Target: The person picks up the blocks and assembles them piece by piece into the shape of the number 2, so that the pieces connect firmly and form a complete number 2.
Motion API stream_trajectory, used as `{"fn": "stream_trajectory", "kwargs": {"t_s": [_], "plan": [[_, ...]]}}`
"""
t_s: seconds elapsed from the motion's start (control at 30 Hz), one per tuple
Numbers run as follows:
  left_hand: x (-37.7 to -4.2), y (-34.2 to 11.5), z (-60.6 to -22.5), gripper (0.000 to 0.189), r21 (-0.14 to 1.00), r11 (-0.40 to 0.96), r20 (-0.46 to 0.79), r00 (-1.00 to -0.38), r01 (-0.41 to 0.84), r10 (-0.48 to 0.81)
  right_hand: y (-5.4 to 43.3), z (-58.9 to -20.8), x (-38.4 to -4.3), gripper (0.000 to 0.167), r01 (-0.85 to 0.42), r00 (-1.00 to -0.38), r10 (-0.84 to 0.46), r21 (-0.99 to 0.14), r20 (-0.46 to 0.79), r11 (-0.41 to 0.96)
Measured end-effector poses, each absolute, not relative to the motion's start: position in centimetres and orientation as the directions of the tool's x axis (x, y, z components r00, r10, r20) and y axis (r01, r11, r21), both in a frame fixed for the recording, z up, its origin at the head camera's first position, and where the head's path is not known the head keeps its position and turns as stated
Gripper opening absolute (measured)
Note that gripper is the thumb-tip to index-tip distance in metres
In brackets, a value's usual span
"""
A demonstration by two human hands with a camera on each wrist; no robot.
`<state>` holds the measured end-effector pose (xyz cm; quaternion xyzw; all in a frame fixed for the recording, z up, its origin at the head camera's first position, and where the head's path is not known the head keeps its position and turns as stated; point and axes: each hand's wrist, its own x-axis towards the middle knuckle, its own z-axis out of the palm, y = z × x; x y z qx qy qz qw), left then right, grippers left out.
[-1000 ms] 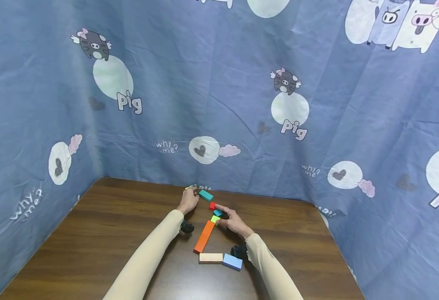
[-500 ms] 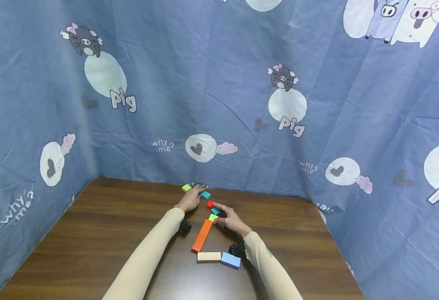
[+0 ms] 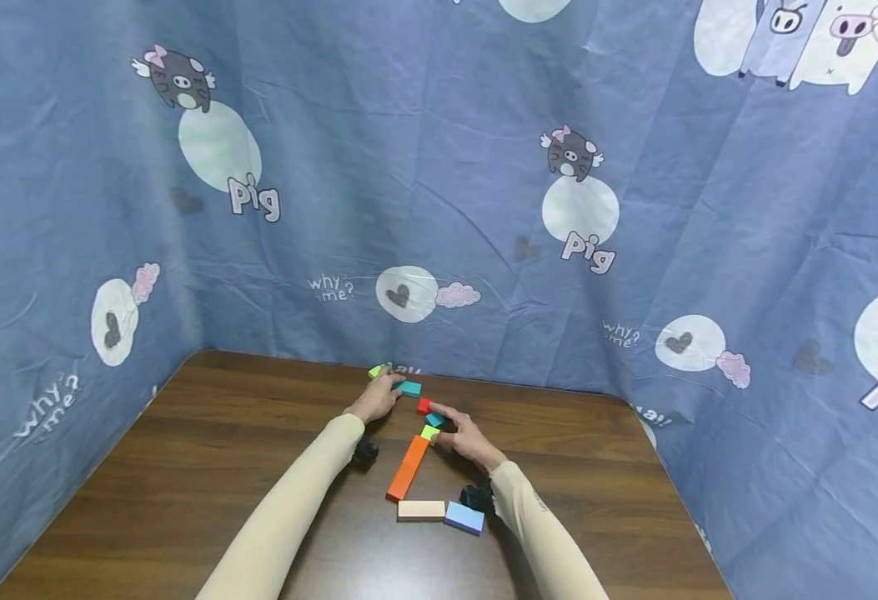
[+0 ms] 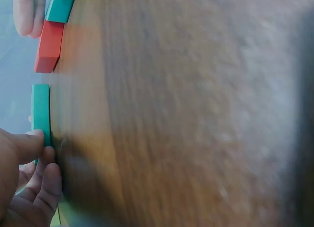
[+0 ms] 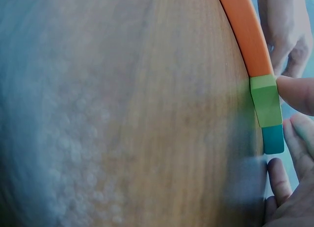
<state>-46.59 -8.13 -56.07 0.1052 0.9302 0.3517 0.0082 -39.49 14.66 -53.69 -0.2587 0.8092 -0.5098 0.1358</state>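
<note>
In the head view, my left hand (image 3: 374, 402) reaches to a small teal block (image 3: 411, 388) near the table's back edge. The left wrist view shows my thumb and fingers pinching the near end of this teal block (image 4: 41, 107). A lime-green block (image 3: 374, 372) lies just beyond that hand, partly hidden. My right hand (image 3: 470, 442) lies beside a row of blocks, its index fingertip at the red block (image 3: 423, 406) and its thumb at a lime-green block (image 5: 267, 102). Between these two sits another teal block (image 5: 273, 139).
A long orange block (image 3: 407, 469) continues the row toward me from the lime-green one. A wooden-coloured block (image 3: 421, 511) and a blue block (image 3: 464, 517) lie nearer. The brown table (image 3: 206, 467) meets a blue patterned curtain (image 3: 296, 167) behind.
My left hand has come off the far lime-green block and onto the teal block, which has turned to lie more crosswise. My right hand stays by the row.
</note>
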Motion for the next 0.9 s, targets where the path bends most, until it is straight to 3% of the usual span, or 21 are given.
{"fn": "stream_trajectory", "kwargs": {"t_s": [0.23, 0.9], "plan": [[-46.3, -9.0, -56.3, 0.033, 0.621, 0.745, 0.095, -0.967, 0.243, 0.236, 14.6, -53.8, -39.5, 0.063, -0.277, -0.834, -0.551, -0.889, 0.034, 0.364], [-42.7, -10.8, -57.4, 0.030, 0.694, 0.655, 0.179, -0.953, 0.298, 0.245, 14.6, -53.9, -39.4, 0.063, -0.298, -0.822, -0.567, -0.883, 0.045, 0.362]]}}
